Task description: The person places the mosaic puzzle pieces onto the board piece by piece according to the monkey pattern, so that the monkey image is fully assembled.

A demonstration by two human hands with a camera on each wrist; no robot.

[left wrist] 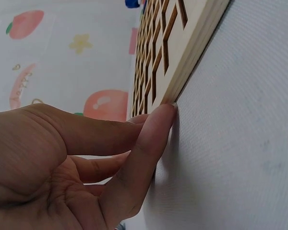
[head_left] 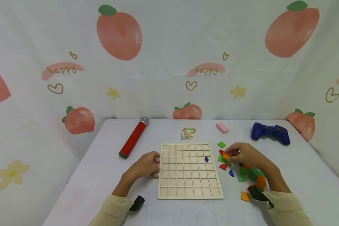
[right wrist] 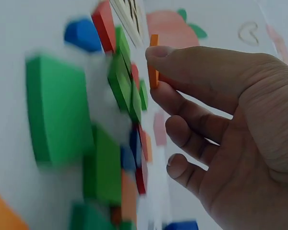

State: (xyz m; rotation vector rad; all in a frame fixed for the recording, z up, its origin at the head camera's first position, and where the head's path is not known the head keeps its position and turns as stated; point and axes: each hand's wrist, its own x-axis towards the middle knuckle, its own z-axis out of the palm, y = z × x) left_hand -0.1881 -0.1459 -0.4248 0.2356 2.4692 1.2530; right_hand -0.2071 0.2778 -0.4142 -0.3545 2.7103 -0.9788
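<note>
A wooden grid board (head_left: pixel 189 183) lies on the table between the hands, with one blue half-round piece (head_left: pixel 206 159) in a cell on its right side. My left hand (head_left: pixel 147 164) is at the board's left edge, loosely bent; in the left wrist view a fingertip (left wrist: pixel 164 115) touches the side of the board. Between thumb and finger, my right hand (head_left: pixel 247 154) pinches an orange tile (right wrist: pixel 154 60), above a scatter of loose pieces. Green tiles (right wrist: pixel 120 81), a red piece (head_left: pixel 223 167) and a blue piece (head_left: pixel 231 173) are among those beneath and beside it.
Behind the board lies a small pattern card (head_left: pixel 189 133) showing a coloured mosaic figure. A red microphone (head_left: pixel 134 138) is at the back left. A pink block (head_left: pixel 222 127) and a blue game controller (head_left: pixel 270 133) lie at the back right. Another orange tile (head_left: pixel 245 196) lies nearer the front.
</note>
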